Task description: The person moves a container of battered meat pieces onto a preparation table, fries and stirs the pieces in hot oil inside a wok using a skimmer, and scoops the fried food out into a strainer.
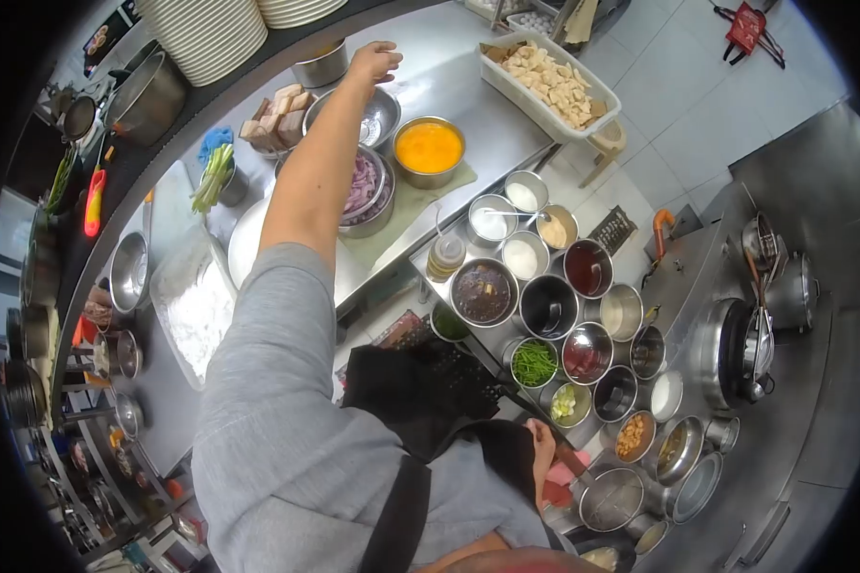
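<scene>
My left hand (376, 61) is stretched far forward over the steel counter, fingers loosely apart and nothing visible in them. Below it and to the left are a steel pot (321, 65) and a shiny steel bowl (380, 116), which my forearm partly covers. Nearby stand a bowl of orange liquid (429, 146) and a bowl of chopped purple onion (361, 187). My right hand (542, 447) is low at my right side, partly hidden by the black apron (492, 444). Close to it are pink cloth (562, 473) and a wire strainer (613, 498). I cannot tell whether its fingers hold anything.
A white tub of pale chips (554, 86) sits at the counter's far end. Several steel pots of sauces and chopped greens (534, 363) crowd the right side. Stacked plates (205, 38) stand on the upper shelf. A tray of white powder (193, 306) lies left.
</scene>
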Motion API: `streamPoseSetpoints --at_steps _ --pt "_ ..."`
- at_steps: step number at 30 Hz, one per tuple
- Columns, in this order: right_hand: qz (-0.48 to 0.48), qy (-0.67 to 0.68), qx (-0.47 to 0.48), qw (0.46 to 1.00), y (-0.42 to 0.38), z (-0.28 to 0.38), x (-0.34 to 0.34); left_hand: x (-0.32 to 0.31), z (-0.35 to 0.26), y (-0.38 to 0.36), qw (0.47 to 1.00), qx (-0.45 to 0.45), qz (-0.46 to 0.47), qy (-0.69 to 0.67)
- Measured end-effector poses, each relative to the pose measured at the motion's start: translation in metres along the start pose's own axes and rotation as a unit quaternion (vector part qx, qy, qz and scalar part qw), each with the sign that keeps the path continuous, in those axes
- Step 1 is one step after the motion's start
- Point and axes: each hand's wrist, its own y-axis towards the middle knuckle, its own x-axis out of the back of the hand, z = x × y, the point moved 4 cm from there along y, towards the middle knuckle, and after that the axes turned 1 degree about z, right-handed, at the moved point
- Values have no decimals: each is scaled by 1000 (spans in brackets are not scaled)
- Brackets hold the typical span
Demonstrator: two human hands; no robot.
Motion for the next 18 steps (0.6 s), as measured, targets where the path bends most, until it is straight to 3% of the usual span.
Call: streamPoseSetpoints --at_steps 3,6,7,9,10,12,13,18 --pt "-21 5 -20 1000 -12 -13 5 -19 5 20 990 -7 -9 143" --pt "-36 -18 -51 998 -33 -8 8 -63 21 48 940 -2 44 337" --pt "-46 -5 -103 994 -39 -5 7 -78 34 61 940 -3 55 338" --pt "-61 14 -158 986 -34 -4 2 -115 67 97 850 -105 77 511" --pt "-79 31 -178 980 -33 -9 1 -129 92 121 848 -108 88 512" --pt "-103 54 -215 970 -32 -19 -1 -156 146 166 774 -161 108 602" --pt "-114 35 -203 972 -27 -22 -1 -168 161 180 771 -164 123 603" --pt "-121 -40 -245 961 -15 12 -11 -205 217 222 750 -75 148 640"
